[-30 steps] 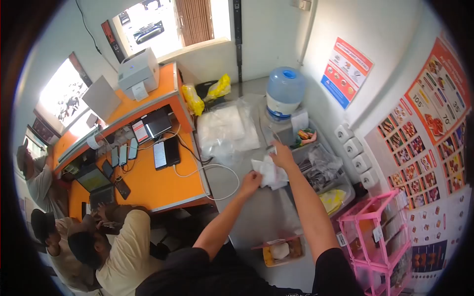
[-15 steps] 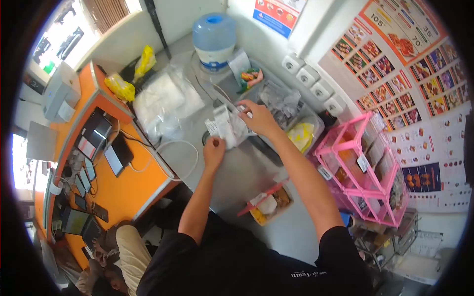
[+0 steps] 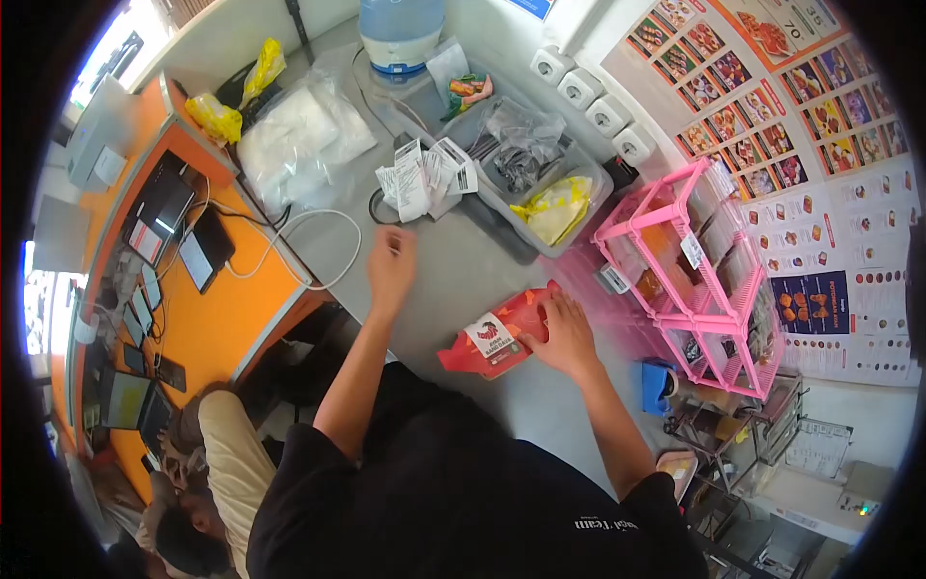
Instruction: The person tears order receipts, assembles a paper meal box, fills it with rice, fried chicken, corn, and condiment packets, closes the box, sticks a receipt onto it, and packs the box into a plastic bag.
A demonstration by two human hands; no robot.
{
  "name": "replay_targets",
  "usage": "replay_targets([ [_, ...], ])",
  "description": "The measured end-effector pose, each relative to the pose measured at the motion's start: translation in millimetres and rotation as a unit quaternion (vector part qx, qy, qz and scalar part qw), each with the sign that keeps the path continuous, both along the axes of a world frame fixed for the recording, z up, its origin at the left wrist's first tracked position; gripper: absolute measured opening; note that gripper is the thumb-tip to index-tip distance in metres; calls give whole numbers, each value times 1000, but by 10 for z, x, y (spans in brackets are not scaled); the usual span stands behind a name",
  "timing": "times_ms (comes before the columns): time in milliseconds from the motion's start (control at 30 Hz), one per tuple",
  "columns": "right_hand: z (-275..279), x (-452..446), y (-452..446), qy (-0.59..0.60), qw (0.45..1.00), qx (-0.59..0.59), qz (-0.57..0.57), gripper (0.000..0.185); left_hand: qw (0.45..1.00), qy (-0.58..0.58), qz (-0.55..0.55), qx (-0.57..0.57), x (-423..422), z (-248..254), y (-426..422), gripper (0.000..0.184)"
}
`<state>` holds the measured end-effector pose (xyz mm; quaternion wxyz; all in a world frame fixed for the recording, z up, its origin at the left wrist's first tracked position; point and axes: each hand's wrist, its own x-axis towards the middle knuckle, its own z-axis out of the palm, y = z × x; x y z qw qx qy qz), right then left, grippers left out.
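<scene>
A red cardboard takeaway food box (image 3: 497, 331) with a white printed label on top lies on the grey counter, its lid folded over. My right hand (image 3: 564, 333) grips its right end, with the fingers over the top. To the upper left, my left hand (image 3: 393, 265) hovers above the counter with its fingers curled into a pinch. Whatever may be between those fingertips is too small to make out. Just beyond the left hand lie several printed paper receipts (image 3: 424, 179) in a loose pile.
Behind the receipts stands a grey plastic bin (image 3: 588, 217) with bagged items. A pink rack (image 3: 694, 280) is at the right. Clear plastic bags (image 3: 304, 145) and a water jug (image 3: 400, 34) stand at the back. Phones lie on an orange desk (image 3: 236, 299); a person sits there.
My right hand has come from the receipts to the food box. The box stood open with food showing; its lid now covers it. My left hand has drawn back from the receipts.
</scene>
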<state>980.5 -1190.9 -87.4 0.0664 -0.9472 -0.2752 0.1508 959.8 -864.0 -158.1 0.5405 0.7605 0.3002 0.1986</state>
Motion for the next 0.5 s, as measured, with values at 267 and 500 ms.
replay_targets([
  [267,-952,-307,-452,-18,990,137,-34,114,895,172,-393,125,-1448,-267,-1417,74],
  [500,-1561,-805,-51,-8,923,354,-152,73,960,166,-195,111,-1340,-293,-1218,84],
])
